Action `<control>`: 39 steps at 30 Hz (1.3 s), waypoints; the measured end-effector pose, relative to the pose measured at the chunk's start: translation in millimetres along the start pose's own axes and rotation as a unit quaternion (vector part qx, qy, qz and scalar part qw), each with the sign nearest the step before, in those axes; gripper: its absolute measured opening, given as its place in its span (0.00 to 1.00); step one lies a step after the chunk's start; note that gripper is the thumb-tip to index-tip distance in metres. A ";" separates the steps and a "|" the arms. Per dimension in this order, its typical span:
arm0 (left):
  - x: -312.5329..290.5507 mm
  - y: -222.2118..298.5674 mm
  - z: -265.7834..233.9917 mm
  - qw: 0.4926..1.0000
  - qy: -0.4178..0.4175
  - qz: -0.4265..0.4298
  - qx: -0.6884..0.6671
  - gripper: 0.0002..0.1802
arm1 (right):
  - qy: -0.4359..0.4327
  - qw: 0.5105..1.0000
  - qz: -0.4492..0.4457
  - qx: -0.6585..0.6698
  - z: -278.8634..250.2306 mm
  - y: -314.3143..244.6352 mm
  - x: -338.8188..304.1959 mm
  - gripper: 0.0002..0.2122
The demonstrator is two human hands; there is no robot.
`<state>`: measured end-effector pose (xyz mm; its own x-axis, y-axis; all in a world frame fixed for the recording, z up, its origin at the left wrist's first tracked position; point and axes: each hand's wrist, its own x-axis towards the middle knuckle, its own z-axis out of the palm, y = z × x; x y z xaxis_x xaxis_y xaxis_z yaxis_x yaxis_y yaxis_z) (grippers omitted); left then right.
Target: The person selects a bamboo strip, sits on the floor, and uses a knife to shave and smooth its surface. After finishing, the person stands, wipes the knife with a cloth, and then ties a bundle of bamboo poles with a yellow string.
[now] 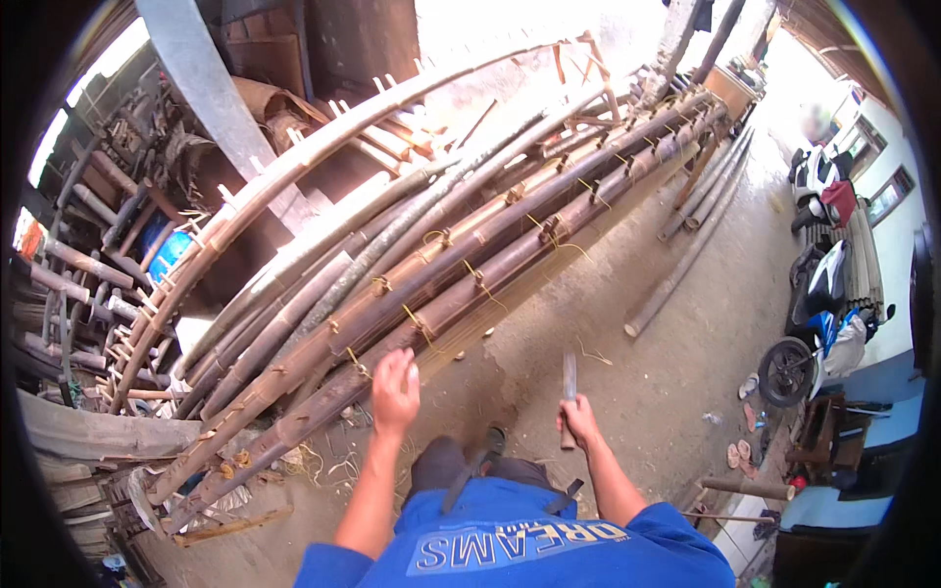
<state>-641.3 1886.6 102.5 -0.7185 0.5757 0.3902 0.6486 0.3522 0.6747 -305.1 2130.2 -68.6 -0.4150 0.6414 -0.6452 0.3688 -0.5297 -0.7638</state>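
Note:
My right hand [580,419] is closed around the wooden handle of a knife [569,377], its straight metal blade pointing up and away from me over the floor. My left hand [395,392] is raised beside the nearest dark bamboo pole [377,365], fingers loosely stretched and nothing visible in them; whether they touch the pole I cannot tell. That pole lies alongside a second dark bamboo pole [470,247]. Short pegs and thin yellowish ties [477,277] sit along both, some with loose ends hanging.
Behind lie more long bamboo poles [392,240] and a curved pegged bamboo piece [284,169]. Stacked bamboo [83,260] fills the left side. Loose poles [676,274] rest on the concrete floor [588,294] to the right, before parked motorbikes [814,323] and sandals [740,454].

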 end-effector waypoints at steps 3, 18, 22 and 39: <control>70.5 12.1 9.6 0.999 0.007 0.017 0.028 0.17 | 0.030 0.998 -0.031 0.052 27.8 -76.6 1.2 0.17; 312.3 91.3 203.3 0.980 -0.150 0.133 -0.016 0.27 | 0.139 0.925 -0.040 0.351 -17.5 -198.5 80.7 0.08; 357.5 118.3 269.1 0.981 -0.161 0.095 0.051 0.28 | 0.148 0.921 -0.070 0.354 -65.6 -252.1 127.9 0.07; 378.4 159.9 342.4 0.956 -0.161 -0.010 0.245 0.25 | -0.181 0.956 -0.225 -0.059 -232.2 -579.3 335.5 0.14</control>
<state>-723.5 2413.4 143.6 -0.6692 0.7343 0.1138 0.7315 0.6242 0.2742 -464.9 2781.1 161.3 -0.8064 0.5444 -0.2312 0.1669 -0.1655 -0.9720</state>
